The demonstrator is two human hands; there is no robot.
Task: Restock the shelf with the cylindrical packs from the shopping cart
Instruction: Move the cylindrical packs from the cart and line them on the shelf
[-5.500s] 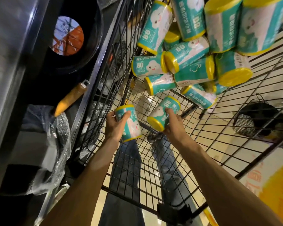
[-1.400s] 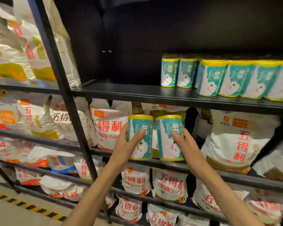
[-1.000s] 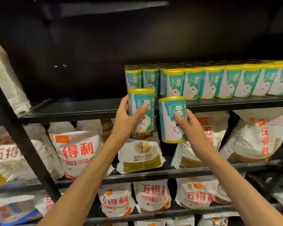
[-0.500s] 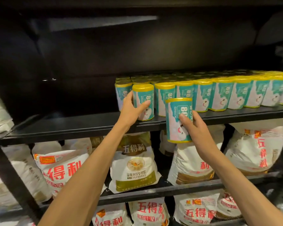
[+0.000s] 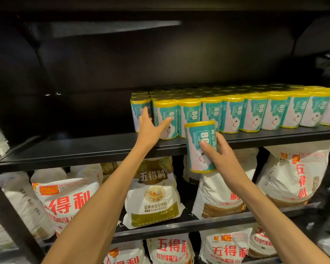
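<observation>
Glossy film-wrapped packs (image 5: 234,113) on matt black shelf (image 5: 84,147).

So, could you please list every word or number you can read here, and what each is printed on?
"80": pack gripped by the right hand, and shelf packs.
"五得利": flour bags below.
"2700万": orange tag on a bag.
Smaller print on packs and bags: too blurred.

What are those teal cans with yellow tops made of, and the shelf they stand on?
The held pack looks like a roll wrapped in thin printed plastic film: its yellow end is crinkled and glossy, so probably not a rigid can. The shelf appears to be black painted metal, with a smooth, faintly reflective front edge.
</observation>
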